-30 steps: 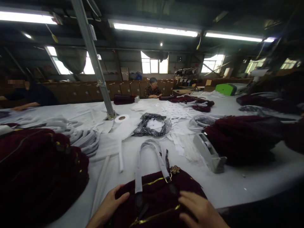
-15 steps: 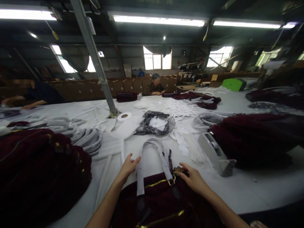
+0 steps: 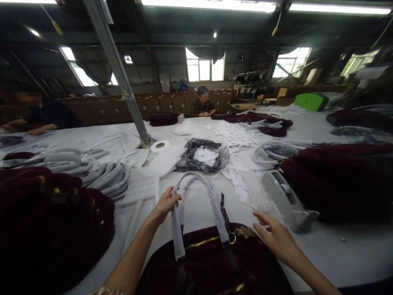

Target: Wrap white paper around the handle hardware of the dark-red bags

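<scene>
A dark maroon handbag (image 3: 208, 262) with gold zips stands in front of me at the table's near edge. Its two looped handles (image 3: 217, 207) are wrapped in pale grey covering and rise upright. My left hand (image 3: 167, 201) is closed around the left side of the near handle. To the right of the bag, my right hand (image 3: 273, 233) hovers with fingers apart and nothing in them. A gold chain-like charm (image 3: 245, 232) lies on the bag's top right, close to those fingers. Beside the right handle end stands a thin dark strap (image 3: 225, 211).
Maroon bags are heaped at left (image 3: 55, 229) and right (image 3: 337, 180). A grey tape dispenser (image 3: 287, 200) stands right of my bag. Beyond lie a black-and-white patterned bag (image 3: 221, 162) holding white scraps, a white roll (image 3: 160, 146) and a metal post (image 3: 123, 82). Two people sit across the table.
My left hand has closed on the handle. My right hand has moved right, away from the gold charm, which now lies on the bag. The bag sits more upright.
</scene>
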Tool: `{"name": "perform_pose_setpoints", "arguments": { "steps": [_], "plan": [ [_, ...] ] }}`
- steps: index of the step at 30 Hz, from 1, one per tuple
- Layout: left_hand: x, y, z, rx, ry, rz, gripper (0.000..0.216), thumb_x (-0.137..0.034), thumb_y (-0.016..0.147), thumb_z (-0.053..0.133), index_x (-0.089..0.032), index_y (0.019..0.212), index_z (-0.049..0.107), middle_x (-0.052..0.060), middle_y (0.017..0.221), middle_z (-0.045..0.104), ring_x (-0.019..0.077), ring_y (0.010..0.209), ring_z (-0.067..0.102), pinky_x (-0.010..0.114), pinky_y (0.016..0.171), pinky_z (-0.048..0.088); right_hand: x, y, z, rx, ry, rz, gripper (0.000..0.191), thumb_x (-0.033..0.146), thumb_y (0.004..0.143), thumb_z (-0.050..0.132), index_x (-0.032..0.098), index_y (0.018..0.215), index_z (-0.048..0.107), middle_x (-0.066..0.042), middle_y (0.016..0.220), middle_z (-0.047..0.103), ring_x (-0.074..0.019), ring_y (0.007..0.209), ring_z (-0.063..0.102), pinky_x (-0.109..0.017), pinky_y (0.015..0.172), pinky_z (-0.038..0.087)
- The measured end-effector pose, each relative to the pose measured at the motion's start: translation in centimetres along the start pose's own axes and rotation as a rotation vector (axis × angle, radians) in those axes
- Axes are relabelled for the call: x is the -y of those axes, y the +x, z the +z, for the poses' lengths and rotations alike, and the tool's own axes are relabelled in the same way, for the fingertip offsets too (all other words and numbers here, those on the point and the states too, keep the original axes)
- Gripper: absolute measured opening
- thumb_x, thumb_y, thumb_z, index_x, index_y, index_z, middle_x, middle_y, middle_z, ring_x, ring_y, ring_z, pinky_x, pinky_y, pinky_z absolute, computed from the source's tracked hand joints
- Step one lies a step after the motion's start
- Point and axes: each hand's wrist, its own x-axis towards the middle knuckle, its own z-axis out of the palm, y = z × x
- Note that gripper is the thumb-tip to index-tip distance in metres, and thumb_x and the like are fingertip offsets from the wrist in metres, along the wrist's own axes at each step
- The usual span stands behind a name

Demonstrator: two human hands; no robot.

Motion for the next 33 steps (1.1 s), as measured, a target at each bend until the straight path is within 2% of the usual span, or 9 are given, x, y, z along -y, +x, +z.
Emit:
{"name": "perform_pose_setpoints", "arguments": {
  "steps": [3, 10, 18, 22, 25, 27, 29, 31, 33],
  "plan": [
    [-1.8, -1.1, -0.1, 0.063, -0.037, 0.022, 0.037, -0.022, 0.065, 0.064, -0.021, 0.099, 0.052, -0.004, 0.066, 0.057, 0.0077, 0.046, 0.045, 0.020, 0.047, 0.031, 1.5, 2.7, 0.0, -0.030, 0.099, 0.002, 0.044, 0.045, 0.077, 0.055, 0.017, 0.111, 0.060, -0.011, 0.106, 0.064, -0.0245, 0.091, 0.061, -0.036, 0.079, 0.048],
    [-4.4, -2.1, 0.6, 0.225, -0.069, 0.070, 0.034, -0.022, 0.068, 0.065, -0.022, 0.099, 0.053, -0.002, 0.069, 0.058, 0.0079, 0.050, 0.044, 0.019, 0.050, 0.033, 6.9, 11.1, 3.2, 0.064, 0.400, -0.093, 0.051, 0.051, 0.081, 0.049, 0.016, 0.117, 0.056, -0.011, 0.103, 0.065, -0.0227, 0.094, 0.061, -0.035, 0.079, 0.049],
    [-4.5, -1.5, 1.2, 0.304, -0.151, 0.059, 0.038, -0.029, 0.072, 0.065, -0.024, 0.106, 0.049, -0.001, 0.078, 0.059, 0.0088, 0.057, 0.045, 0.021, 0.056, 0.035, 6.3, 19.5, 10.0, 0.188, 0.018, -0.044, 0.023, 0.032, 0.073, 0.060, 0.011, 0.080, 0.067, -0.008, 0.075, 0.067, -0.0229, 0.076, 0.061, -0.034, 0.072, 0.045],
    [-5.8, -3.0, 1.3, 0.427, 0.012, 0.169, 0.044, -0.033, 0.078, 0.060, -0.023, 0.118, 0.045, 0.001, 0.080, 0.060, 0.0123, 0.069, 0.050, 0.023, 0.063, 0.038, 6.6, 20.6, 13.0, 0.201, -0.039, -0.048, 0.017, 0.030, 0.070, 0.063, 0.013, 0.072, 0.064, -0.008, 0.075, 0.065, -0.0247, 0.080, 0.059, -0.033, 0.073, 0.043],
    [-7.7, -3.5, 0.8, 0.478, 0.222, 0.342, 0.035, -0.033, 0.085, 0.049, -0.024, 0.119, 0.048, 0.005, 0.099, 0.060, 0.0169, 0.087, 0.054, 0.029, 0.078, 0.042, 7.7, 20.7, 14.4, 0.221, -0.047, -0.044, 0.006, 0.020, 0.071, 0.060, 0.014, 0.069, 0.060, -0.007, 0.072, 0.063, -0.0225, 0.076, 0.058, -0.030, 0.068, 0.044],
    [-8.6, -2.6, 0.5, 0.426, 0.381, 0.490, 0.027, -0.030, 0.088, 0.042, -0.024, 0.110, 0.056, 0.006, 0.112, 0.057, 0.0198, 0.101, 0.052, 0.033, 0.090, 0.039, 8.7, 20.5, 14.8, 0.250, -0.039, -0.062, 0.008, 0.016, 0.072, 0.056, 0.015, 0.065, 0.057, -0.005, 0.066, 0.061, -0.0199, 0.070, 0.057, -0.029, 0.063, 0.043],
    [-8.7, -0.9, 0.5, 0.258, 0.558, 0.644, 0.026, -0.026, 0.087, 0.042, -0.024, 0.105, 0.060, 0.007, 0.122, 0.051, 0.0223, 0.114, 0.045, 0.037, 0.099, 0.034, 9.6, 20.0, 14.9, 0.287, -0.012, -0.095, 0.009, 0.018, 0.078, 0.051, 0.016, 0.070, 0.056, -0.003, 0.063, 0.059, -0.0163, 0.062, 0.056, -0.026, 0.058, 0.043],
    [-8.2, 1.2, 0.9, 0.062, 0.744, 0.768, 0.033, -0.022, 0.083, 0.046, -0.023, 0.115, 0.054, 0.009, 0.132, 0.042, 0.0249, 0.123, 0.036, 0.042, 0.104, 0.028, 10.6, 19.3, 14.6, 0.337, 0.023, -0.134, 0.013, 0.023, 0.084, 0.045, 0.016, 0.079, 0.055, 0.000, 0.062, 0.058, -0.0124, 0.054, 0.053, -0.023, 0.052, 0.042],
    [-7.5, 3.1, 1.3, 0.016, 0.925, 0.825, 0.048, -0.021, 0.080, 0.050, -0.021, 0.127, 0.043, 0.012, 0.136, 0.038, 0.0275, 0.126, 0.032, 0.046, 0.104, 0.026, 11.6, 18.3, 13.9, 0.369, 0.080, -0.235, 0.018, 0.028, 0.085, 0.043, 0.017, 0.080, 0.055, 0.001, 0.063, 0.057, -0.0103, 0.051, 0.051, -0.021, 0.049, 0.040]
  ]
}}
